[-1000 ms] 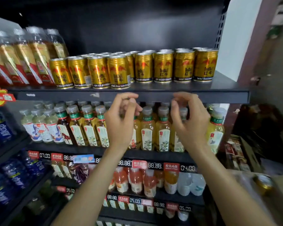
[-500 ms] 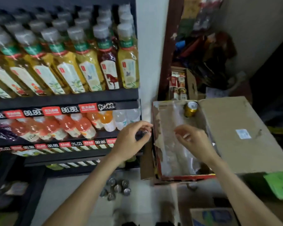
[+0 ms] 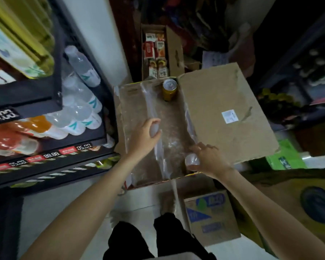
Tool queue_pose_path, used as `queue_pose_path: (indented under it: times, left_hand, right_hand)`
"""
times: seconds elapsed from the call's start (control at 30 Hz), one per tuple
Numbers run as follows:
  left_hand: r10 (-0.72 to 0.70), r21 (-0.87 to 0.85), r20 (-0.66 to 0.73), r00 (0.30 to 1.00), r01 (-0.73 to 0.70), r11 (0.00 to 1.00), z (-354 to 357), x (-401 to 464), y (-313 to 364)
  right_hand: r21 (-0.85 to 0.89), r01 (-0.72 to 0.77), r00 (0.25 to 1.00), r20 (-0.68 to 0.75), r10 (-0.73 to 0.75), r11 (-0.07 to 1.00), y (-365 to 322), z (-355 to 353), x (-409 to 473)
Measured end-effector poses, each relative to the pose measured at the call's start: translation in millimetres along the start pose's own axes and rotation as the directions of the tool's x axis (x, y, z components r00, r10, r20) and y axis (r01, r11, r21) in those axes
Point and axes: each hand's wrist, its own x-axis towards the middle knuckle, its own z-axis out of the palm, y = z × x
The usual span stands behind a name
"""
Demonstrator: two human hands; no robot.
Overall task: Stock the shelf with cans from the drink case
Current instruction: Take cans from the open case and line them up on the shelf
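The open cardboard drink case (image 3: 131, 102) sits on the floor to the right of the shelf, with torn clear plastic wrap inside. One gold can (image 3: 169, 89) stands upright at its far end. My left hand (image 3: 142, 139) is inside the case, curled round a can (image 3: 154, 130) whose pale end shows between the fingers. At the case's near right corner my right hand (image 3: 208, 159) grips another can (image 3: 192, 160), silver top facing me. The shelf (image 3: 45, 102) holds bottles at the left.
The case's big flap (image 3: 223, 113) lies open to the right. Behind the case stands a small open box of cartons (image 3: 174, 53). A printed carton (image 3: 210, 216) and a green box (image 3: 285, 156) sit near my legs at the right. Clutter fills the dark back.
My view dropped from the shelf of gold cans to the case on the floor. Both hands came down into the case and closed on a can each.
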Motion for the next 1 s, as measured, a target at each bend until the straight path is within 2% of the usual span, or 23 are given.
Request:
queue_pose_path:
  times: [0.2, 0.37, 0.43, 0.57, 0.73, 0.83, 0.9, 1.0]
  left_hand:
    - [0.091, 0.087, 0.022, 0.996, -0.093, 0.992, 27, 66, 4]
    - [0.175, 0.224, -0.024, 0.984, -0.165, 0.960, 40, 108, 8]
    - [0.153, 0.239, -0.016, 0.988, -0.145, 0.960, 44, 134, 8]
    - [0.054, 0.308, 0.097, 0.994, -0.081, 0.948, 55, 179, 4]
    - [-0.054, 0.447, 0.191, 0.980, -0.038, 0.894, 66, 187, -19]
    - [-0.002, 0.456, 0.220, 0.975, -0.102, 0.884, 60, 178, -40]
    - [0.045, 0.425, 0.202, 0.978, -0.129, 0.896, 52, 169, -51]
    - [0.128, 0.498, 0.202, 0.971, -0.215, 0.840, 36, 156, -58]
  right_hand:
    - [-0.028, -0.040, 0.999, 0.000, 0.041, 0.999, -15, 18, 24]
    - [-0.203, -0.075, 0.997, -0.032, 0.070, 0.976, -18, 22, 34]
    - [-0.222, -0.055, 0.997, 0.031, 0.064, 0.974, -17, 25, 35]
    - [-0.239, -0.035, 0.996, 0.075, 0.054, 0.970, -15, 30, 36]
    - [-0.140, -0.048, 0.998, -0.046, 0.042, 0.989, -15, 32, 36]
    - [-0.086, 0.017, 0.966, -0.254, -0.038, 0.996, -20, 40, 41]
    - [-0.061, 0.059, 0.917, -0.390, -0.079, 0.996, -21, 37, 50]
    - [-0.119, 0.052, 0.928, -0.362, -0.092, 0.992, -23, 16, 72]
